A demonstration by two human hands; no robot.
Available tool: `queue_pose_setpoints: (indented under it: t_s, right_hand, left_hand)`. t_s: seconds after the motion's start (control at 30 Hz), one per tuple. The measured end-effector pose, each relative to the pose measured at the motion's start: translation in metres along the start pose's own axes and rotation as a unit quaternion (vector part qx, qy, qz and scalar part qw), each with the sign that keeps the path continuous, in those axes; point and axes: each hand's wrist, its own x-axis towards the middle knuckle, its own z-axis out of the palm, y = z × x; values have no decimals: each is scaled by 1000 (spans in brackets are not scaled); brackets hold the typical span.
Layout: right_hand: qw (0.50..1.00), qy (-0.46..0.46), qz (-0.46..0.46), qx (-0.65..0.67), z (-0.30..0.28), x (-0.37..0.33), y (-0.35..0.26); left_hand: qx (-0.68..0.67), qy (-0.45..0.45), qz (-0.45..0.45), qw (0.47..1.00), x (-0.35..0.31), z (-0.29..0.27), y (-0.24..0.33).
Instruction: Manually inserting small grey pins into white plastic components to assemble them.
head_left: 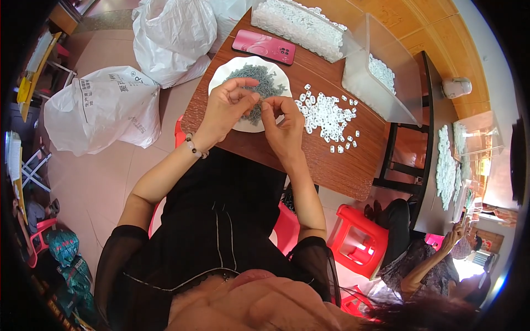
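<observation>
Above the near rim of a white scalloped plate [217, 75], my two hands meet fingertip to fingertip. The plate carries a heap of small grey screws [259, 74]. My left hand [227, 107] is closed in a pinch of thumb and forefinger, its other fingers curled loosely. Also pinching, my right hand [284, 124] has its thumb and forefinger almost touching the left ones. What lies between the fingertips is too small to make out. Just right of my right hand, many small white plastic pieces with holes [329, 118] are spread on the brown wooden table [331, 174].
A pink phone [263, 46] lies beyond the plate. Clear bins [381, 96] of white pieces stand at the table's far right. White sacks [105, 110] sit on the floor to the left. Red stools [359, 243] and another person [425, 270] are at right.
</observation>
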Motion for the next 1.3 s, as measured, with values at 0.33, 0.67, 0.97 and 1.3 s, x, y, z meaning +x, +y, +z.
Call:
queue_pose_setpoints:
  t_s: [0.33, 0.67, 0.97, 1.3]
  right_hand:
    - [998, -34, 41, -32, -8, 7, 13]
    - [994, -63, 88, -10, -23, 0, 4]
    - [955, -59, 221, 188, -58, -32, -23]
    - [964, 9, 229, 138, -76, -53, -25]
  left_hand:
    - [98, 11, -7, 995, 15, -7, -16]
    - [153, -57, 94, 982, 1, 5, -17]
    - [97, -87, 28, 991, -28, 29, -8]
    - [113, -147, -17, 983, -38, 43, -16]
